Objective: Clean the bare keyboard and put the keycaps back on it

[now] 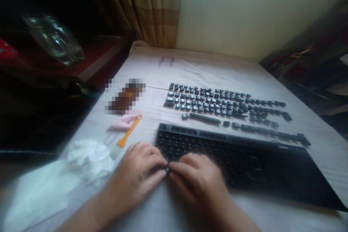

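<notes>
A black keyboard (239, 163) lies in front of me, its key wells bare in the rows I can see. At its near left corner my left hand (143, 166) and my right hand (199, 175) meet fingertip to fingertip. Both hands are closed in a pinch around a small dark piece (168, 169), too small and covered to name. The right hand hides part of the keyboard's front edge. Beyond the keyboard, loose keycaps (209, 105) are laid out in rows on the pale sheet, with the long space bar (205, 118) in the nearest row.
Left of the keyboard lie an orange-handled brush (130, 132), a pink cloth (125, 121), a bent wire (110, 138) and crumpled white tissue (91, 157). A pixelated brown object (125, 98) is behind them. A glass vessel (58, 40) rests on the red-brown table (92, 59).
</notes>
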A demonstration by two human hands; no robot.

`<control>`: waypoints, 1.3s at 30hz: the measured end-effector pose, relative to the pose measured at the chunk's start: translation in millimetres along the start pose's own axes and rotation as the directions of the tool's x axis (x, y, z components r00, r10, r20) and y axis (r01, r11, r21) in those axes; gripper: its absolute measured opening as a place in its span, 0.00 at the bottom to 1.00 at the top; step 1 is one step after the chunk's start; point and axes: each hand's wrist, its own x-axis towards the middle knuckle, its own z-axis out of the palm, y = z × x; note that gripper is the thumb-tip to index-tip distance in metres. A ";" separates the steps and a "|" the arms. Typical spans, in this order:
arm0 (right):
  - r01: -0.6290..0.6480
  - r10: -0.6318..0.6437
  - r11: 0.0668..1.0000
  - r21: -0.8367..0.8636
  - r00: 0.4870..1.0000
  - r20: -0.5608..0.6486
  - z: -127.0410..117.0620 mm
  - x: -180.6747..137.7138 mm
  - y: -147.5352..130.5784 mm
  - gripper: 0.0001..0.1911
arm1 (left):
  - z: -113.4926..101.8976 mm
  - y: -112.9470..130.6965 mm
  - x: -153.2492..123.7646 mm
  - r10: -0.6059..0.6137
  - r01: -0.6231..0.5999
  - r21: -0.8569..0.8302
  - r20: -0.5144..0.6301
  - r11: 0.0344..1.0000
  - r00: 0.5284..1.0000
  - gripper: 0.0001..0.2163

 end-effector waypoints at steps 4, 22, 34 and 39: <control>-0.006 0.006 1.000 -0.013 1.000 0.007 0.9 -1.3 1.5 0.07 | 0.5 0.2 0.4 0.022 -0.021 0.016 -0.020 1.000 1.000 0.06; 0.019 -0.019 1.000 -0.015 1.000 0.001 2.7 -0.7 0.1 0.09 | -2.1 2.0 1.9 0.087 -0.087 0.085 -0.001 0.993 0.996 0.05; 0.012 -0.012 1.000 -0.020 1.000 0.002 3.9 -0.8 -0.9 0.09 | -2.6 2.2 2.3 0.072 -0.073 0.061 0.020 0.995 0.997 0.04; -0.003 0.004 0.999 -0.047 1.000 0.010 7.1 -0.4 -1.2 0.12 | -0.3 3.0 2.5 0.058 -0.060 0.063 0.035 0.996 0.998 0.03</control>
